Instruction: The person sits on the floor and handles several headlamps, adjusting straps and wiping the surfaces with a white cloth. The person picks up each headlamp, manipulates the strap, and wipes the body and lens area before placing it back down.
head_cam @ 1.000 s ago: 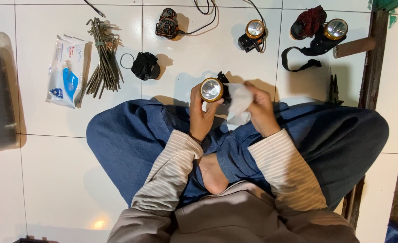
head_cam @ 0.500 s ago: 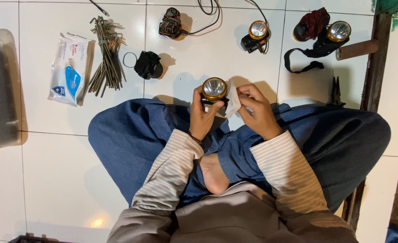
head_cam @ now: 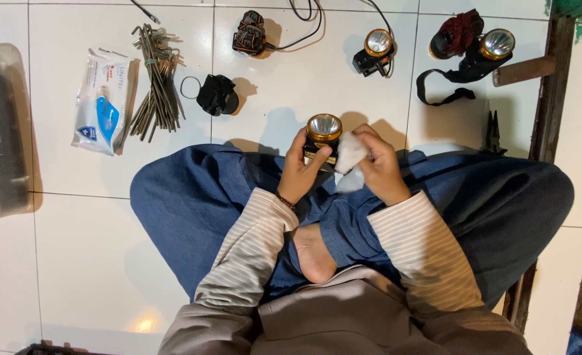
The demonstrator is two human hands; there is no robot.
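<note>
Gold-rimmed, the headlamp (head_cam: 322, 135) sits upright in the left hand (head_cam: 302, 171), fingers wrapped around its dark body, lens facing up, just above the person's crossed legs. The right hand (head_cam: 381, 165) pinches a white wipe (head_cam: 350, 154) against the lamp's side. On the white tiled floor (head_cam: 93, 250) beyond lie two more headlamps (head_cam: 377, 47), a wipes packet (head_cam: 101, 100) and a bundle of metal rods (head_cam: 157, 82).

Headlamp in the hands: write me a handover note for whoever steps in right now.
Left hand: grips the gold-rimmed headlamp, lens up, over the lap.
Right hand: presses a white wipe against the lamp's side.
On the floor: three other lamps at top, wipe pack, metal rods, black cap, pliers.
Done: unclear. Left: cannot tell.
</note>
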